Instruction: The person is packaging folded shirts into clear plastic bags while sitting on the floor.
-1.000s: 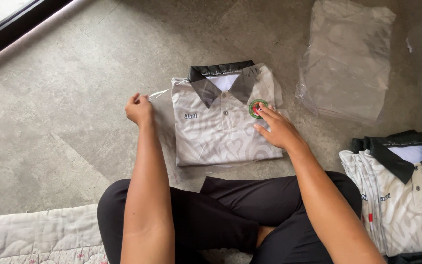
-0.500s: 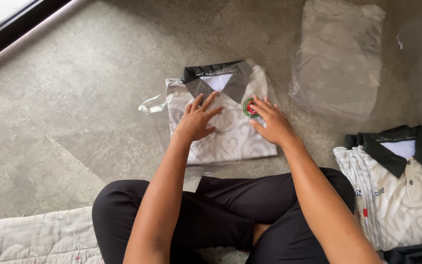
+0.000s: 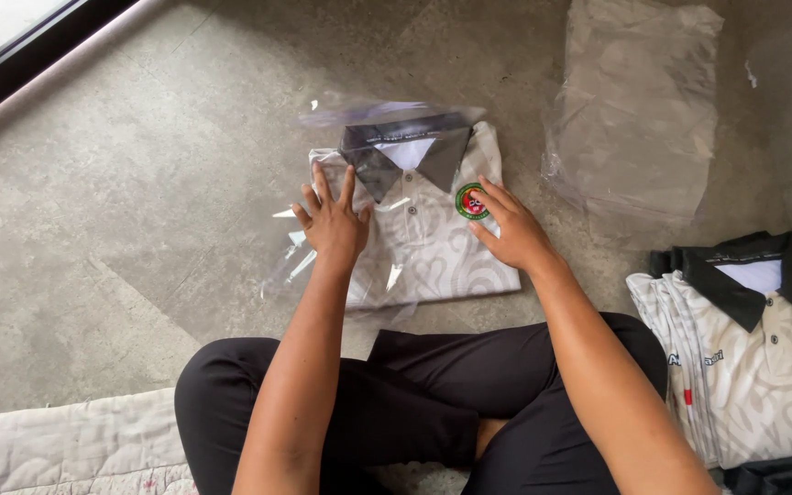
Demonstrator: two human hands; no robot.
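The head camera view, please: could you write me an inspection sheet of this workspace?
Surface: grey stone-look floor, person sitting cross-legged on it.
Job's things: folded white patterned shirt with dark collar and a round badge, lying in a clear plastic bag.
Clutter: pile of empty clear bags at upper right; stack of folded shirts at right; white quilted mat at lower left.
Grippers: left hand flat on the shirt's left side; right hand flat beside the badge; neither grips.
Cables: nothing seen.
Surroundings: dark window frame at upper left.
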